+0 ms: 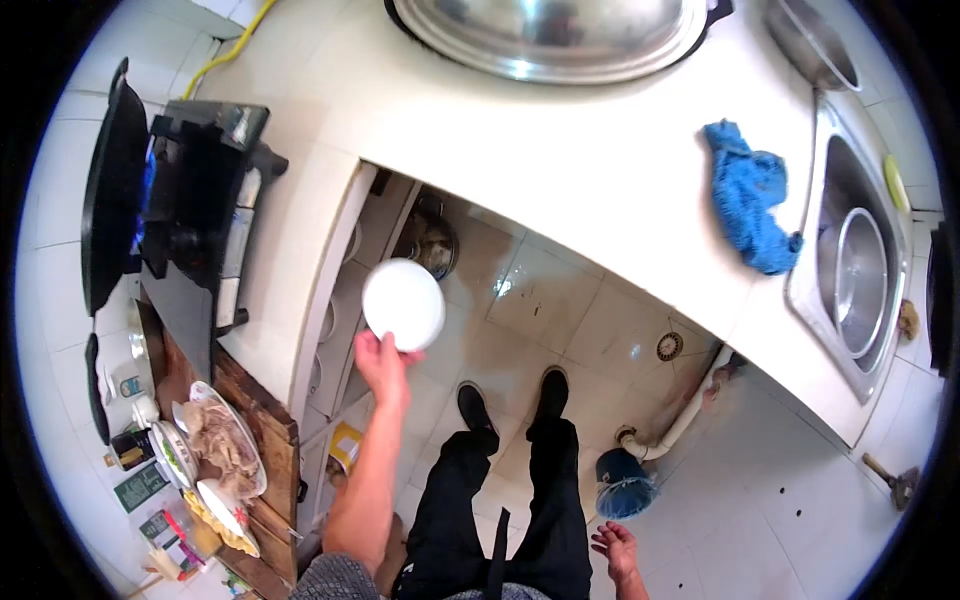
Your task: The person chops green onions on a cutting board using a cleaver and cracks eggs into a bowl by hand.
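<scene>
My left hand [384, 368] grips the near rim of a round white plate [403, 304], held face-on to the camera in front of the open space under the counter. The plate is slightly blurred, and its depth cannot be made out. Just left of it are under-counter shelves [330, 370] with the rims of white dishes showing. My right hand [617, 548] hangs low on the right with its fingers loosely apart and nothing in them. Nearest to that hand is a dark blue bucket [625, 485] on the floor.
A black wok [110, 190] sits over a lit gas stove [200, 190] on the left. Below it, a wooden board [280, 510] bears a platter of meat [222, 450]. On the counter [560, 130] lie a large metal lid [550, 40] and a blue cloth [745, 200]. The sink [800, 290] holds a metal bowl [858, 285].
</scene>
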Action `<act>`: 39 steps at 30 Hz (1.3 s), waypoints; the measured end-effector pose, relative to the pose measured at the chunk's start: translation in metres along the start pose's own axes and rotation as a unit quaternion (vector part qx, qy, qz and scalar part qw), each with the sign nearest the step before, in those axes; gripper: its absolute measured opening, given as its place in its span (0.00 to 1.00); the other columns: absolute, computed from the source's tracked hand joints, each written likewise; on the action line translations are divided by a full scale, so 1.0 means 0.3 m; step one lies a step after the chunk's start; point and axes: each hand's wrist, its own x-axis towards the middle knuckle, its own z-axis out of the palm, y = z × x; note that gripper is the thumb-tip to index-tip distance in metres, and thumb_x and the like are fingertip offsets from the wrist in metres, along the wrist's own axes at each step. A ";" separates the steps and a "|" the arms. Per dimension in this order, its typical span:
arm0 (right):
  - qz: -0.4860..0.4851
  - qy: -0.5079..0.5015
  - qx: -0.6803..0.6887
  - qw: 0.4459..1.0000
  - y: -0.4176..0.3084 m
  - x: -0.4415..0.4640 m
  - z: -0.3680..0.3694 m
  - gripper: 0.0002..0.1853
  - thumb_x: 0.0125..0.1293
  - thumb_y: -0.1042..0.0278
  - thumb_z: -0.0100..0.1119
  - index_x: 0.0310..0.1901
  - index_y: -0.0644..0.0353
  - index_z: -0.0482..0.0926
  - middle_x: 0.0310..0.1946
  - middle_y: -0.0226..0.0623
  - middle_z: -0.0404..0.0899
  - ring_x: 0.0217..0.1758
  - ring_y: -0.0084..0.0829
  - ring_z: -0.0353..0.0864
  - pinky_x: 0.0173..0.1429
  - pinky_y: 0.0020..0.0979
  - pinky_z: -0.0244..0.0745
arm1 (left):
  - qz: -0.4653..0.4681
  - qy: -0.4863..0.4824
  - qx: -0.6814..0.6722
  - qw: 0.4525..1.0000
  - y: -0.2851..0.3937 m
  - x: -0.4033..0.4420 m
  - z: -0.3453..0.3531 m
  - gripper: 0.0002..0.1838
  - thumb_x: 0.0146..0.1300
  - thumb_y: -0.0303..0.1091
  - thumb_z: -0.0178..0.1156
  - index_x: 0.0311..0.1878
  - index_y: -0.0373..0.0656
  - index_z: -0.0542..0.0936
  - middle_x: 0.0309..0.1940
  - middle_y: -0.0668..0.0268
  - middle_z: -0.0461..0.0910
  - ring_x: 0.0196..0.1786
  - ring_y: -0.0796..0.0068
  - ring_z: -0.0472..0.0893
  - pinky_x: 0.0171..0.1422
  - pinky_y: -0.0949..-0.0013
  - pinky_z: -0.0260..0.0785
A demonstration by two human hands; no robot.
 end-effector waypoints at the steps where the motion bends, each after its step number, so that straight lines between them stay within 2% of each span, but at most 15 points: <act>1: 0.010 0.001 -0.013 1.000 -0.040 -0.029 0.031 0.17 0.72 0.69 0.61 0.58 0.65 0.74 0.47 0.42 0.84 0.45 0.39 0.88 0.46 0.41 0.86 | -0.001 -0.038 0.012 0.999 0.011 -0.080 -0.015 0.10 0.72 0.24 0.53 0.52 0.34 0.65 0.49 0.52 0.77 0.31 0.63 0.84 0.27 0.64 0.82; 5: -0.018 -0.024 -0.033 0.999 -0.183 -0.154 0.097 0.18 0.72 0.68 0.63 0.59 0.67 0.75 0.48 0.42 0.83 0.47 0.37 0.87 0.49 0.37 0.85 | -0.009 -0.147 0.046 0.988 0.199 -0.356 -0.005 0.10 0.74 0.23 0.52 0.52 0.33 0.64 0.48 0.52 0.76 0.28 0.64 0.85 0.23 0.65 0.82; 8: -0.118 -0.058 -0.060 0.989 -0.372 -0.254 0.229 0.21 0.73 0.64 0.63 0.60 0.71 0.75 0.44 0.39 0.83 0.46 0.31 0.85 0.47 0.31 0.83 | 0.010 -0.194 0.051 0.980 0.357 -0.494 0.005 0.10 0.74 0.24 0.52 0.52 0.33 0.63 0.47 0.52 0.76 0.28 0.64 0.85 0.25 0.65 0.84; 12: -0.231 -0.173 -0.066 0.955 -0.713 -0.523 0.456 0.22 0.78 0.63 0.56 0.66 0.69 0.73 0.50 0.41 0.84 0.47 0.29 0.85 0.50 0.28 0.82 | -0.006 -0.227 0.067 0.972 0.563 -0.619 0.013 0.10 0.74 0.23 0.52 0.52 0.32 0.63 0.47 0.51 0.75 0.30 0.65 0.86 0.27 0.67 0.85; 17: -0.281 -0.313 -0.009 0.907 -0.955 -0.749 0.666 0.25 0.81 0.57 0.48 0.68 0.69 0.69 0.50 0.43 0.83 0.44 0.30 0.86 0.45 0.29 0.82 | 0.031 -0.241 0.077 0.967 0.711 -0.708 0.017 0.10 0.73 0.24 0.53 0.51 0.32 0.63 0.42 0.50 0.78 0.29 0.65 0.87 0.27 0.67 0.85; 21: -0.303 -0.292 -0.067 0.905 -1.036 -0.842 0.795 0.24 0.78 0.57 0.54 0.64 0.69 0.70 0.41 0.40 0.83 0.32 0.27 0.84 0.33 0.27 0.80 | 0.044 -0.248 0.073 0.965 0.765 -0.758 0.008 0.10 0.73 0.24 0.54 0.51 0.33 0.64 0.35 0.49 0.81 0.28 0.66 0.87 0.27 0.68 0.84; 24: -0.356 -0.262 -0.078 0.894 -1.009 -0.820 0.824 0.21 0.77 0.61 0.53 0.61 0.69 0.72 0.37 0.38 0.83 0.29 0.26 0.83 0.32 0.27 0.79 | 0.042 -0.264 0.091 0.959 0.793 -0.784 -0.008 0.13 0.73 0.24 0.57 0.54 0.35 0.65 0.34 0.51 0.84 0.28 0.70 0.87 0.30 0.71 0.81; 26: -0.310 -0.287 0.001 0.906 -1.006 -0.789 0.774 0.13 0.74 0.66 0.54 0.52 0.66 0.76 0.34 0.34 0.81 0.22 0.24 0.76 0.25 0.28 0.71 | 0.057 -0.347 0.086 0.932 0.816 -0.793 -0.030 0.19 0.71 0.26 0.62 0.59 0.35 0.67 0.41 0.56 0.84 0.38 0.73 0.87 0.37 0.69 0.84; 28: -0.181 -0.246 0.115 0.945 -1.018 -0.890 0.644 0.10 0.70 0.69 0.57 0.48 0.63 0.78 0.28 0.32 0.78 0.19 0.22 0.71 0.22 0.26 0.64 | 0.076 -0.433 0.086 0.894 0.906 -0.823 -0.065 0.21 0.68 0.26 0.65 0.61 0.34 0.72 0.41 0.61 0.85 0.41 0.77 0.86 0.43 0.71 0.83; 29: -0.158 -0.353 0.200 0.900 -0.940 -0.819 0.499 0.10 0.69 0.68 0.58 0.48 0.61 0.78 0.26 0.30 0.75 0.17 0.20 0.66 0.21 0.24 0.60 | 0.064 -0.441 0.102 0.889 0.952 -0.836 -0.091 0.21 0.68 0.26 0.66 0.61 0.34 0.73 0.43 0.62 0.84 0.42 0.78 0.85 0.45 0.73 0.82; 30: -0.082 -0.439 0.378 0.811 -0.870 -0.831 0.414 0.09 0.69 0.68 0.58 0.48 0.61 0.78 0.26 0.29 0.74 0.16 0.18 0.61 0.20 0.23 0.58 | 0.056 -0.450 0.115 0.884 0.983 -0.833 -0.110 0.20 0.67 0.26 0.67 0.60 0.35 0.74 0.44 0.63 0.84 0.43 0.79 0.85 0.46 0.74 0.80; 33: -0.110 -0.364 0.415 0.826 -0.835 -0.954 0.279 0.11 0.69 0.67 0.59 0.48 0.63 0.78 0.25 0.29 0.74 0.16 0.18 0.63 0.20 0.23 0.60 | 0.043 -0.434 0.077 0.897 0.916 -0.780 -0.186 0.19 0.67 0.28 0.69 0.58 0.36 0.76 0.48 0.61 0.84 0.44 0.78 0.85 0.45 0.74 0.79; 35: -0.240 -0.167 0.127 0.948 -0.890 -0.997 0.314 0.13 0.68 0.66 0.59 0.49 0.66 0.78 0.26 0.31 0.77 0.17 0.20 0.68 0.19 0.24 0.63 | 0.042 -0.418 0.058 0.906 0.878 -0.725 -0.220 0.19 0.66 0.32 0.70 0.56 0.36 0.77 0.49 0.60 0.84 0.45 0.75 0.85 0.46 0.72 0.80; 37: -0.288 -0.067 0.034 0.955 -0.950 -0.952 0.462 0.15 0.66 0.67 0.58 0.49 0.68 0.79 0.28 0.35 0.80 0.19 0.24 0.74 0.20 0.26 0.67 | 0.054 -0.425 0.068 0.901 0.875 -0.682 -0.246 0.19 0.66 0.32 0.70 0.56 0.36 0.77 0.49 0.60 0.84 0.45 0.75 0.85 0.46 0.72 0.80; 39: -0.335 -0.094 -0.045 0.936 -1.031 -0.873 0.616 0.11 0.68 0.67 0.55 0.45 0.67 0.78 0.27 0.34 0.79 0.19 0.25 0.73 0.22 0.29 0.67 | 0.071 -0.428 0.092 0.896 0.896 -0.647 -0.268 0.19 0.67 0.33 0.70 0.55 0.35 0.77 0.49 0.59 0.84 0.44 0.74 0.86 0.46 0.71 0.81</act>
